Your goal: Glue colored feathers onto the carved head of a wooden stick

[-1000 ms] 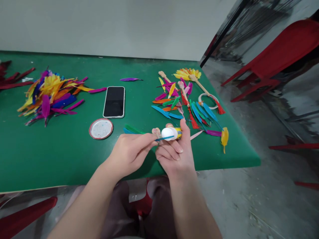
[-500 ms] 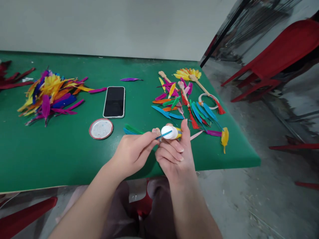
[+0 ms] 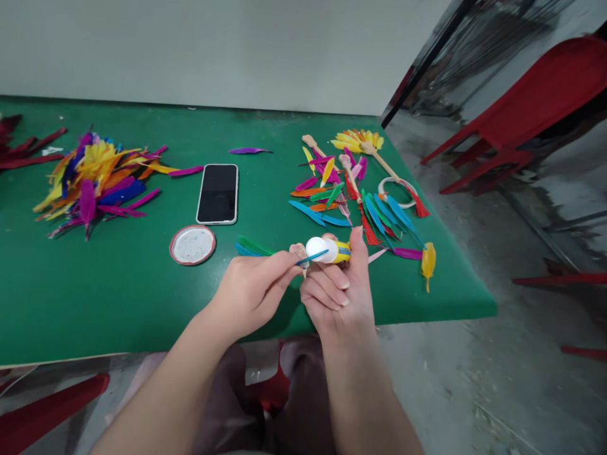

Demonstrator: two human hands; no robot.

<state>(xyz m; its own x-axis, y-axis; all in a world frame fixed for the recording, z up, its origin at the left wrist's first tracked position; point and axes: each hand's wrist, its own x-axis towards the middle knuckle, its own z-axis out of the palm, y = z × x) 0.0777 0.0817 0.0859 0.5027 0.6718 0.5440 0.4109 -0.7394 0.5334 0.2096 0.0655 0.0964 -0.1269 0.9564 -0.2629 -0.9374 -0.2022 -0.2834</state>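
Observation:
In the head view my left hand point(image 3: 253, 287) pinches a thin blue feather point(image 3: 315, 256). Its end points right, across the white top of a small bottle. My right hand point(image 3: 336, 291) is wrapped around this white and yellow bottle point(image 3: 342, 251), tilted with its white end towards the left hand; it looks like a glue bottle. Behind the left fingers shows a pale wooden piece point(image 3: 298, 250), mostly hidden. Green and blue feathers point(image 3: 253, 246) stick out left of that hand; whether they are held or lie on the table, I cannot tell.
On the green table point(image 3: 118, 291) are a pile of colourful feathers point(image 3: 102, 180), a phone point(image 3: 217, 194) and a round lid point(image 3: 192, 245). Wooden sticks point(image 3: 351, 174), red tassels point(image 3: 368, 226), loose feathers and a white ring point(image 3: 382, 183) lie right. A red chair point(image 3: 535, 101) stands beyond.
My right hand has shifted slightly right, and more of the yellow part of the bottle shows. The left hand and the blue feather have hardly moved.

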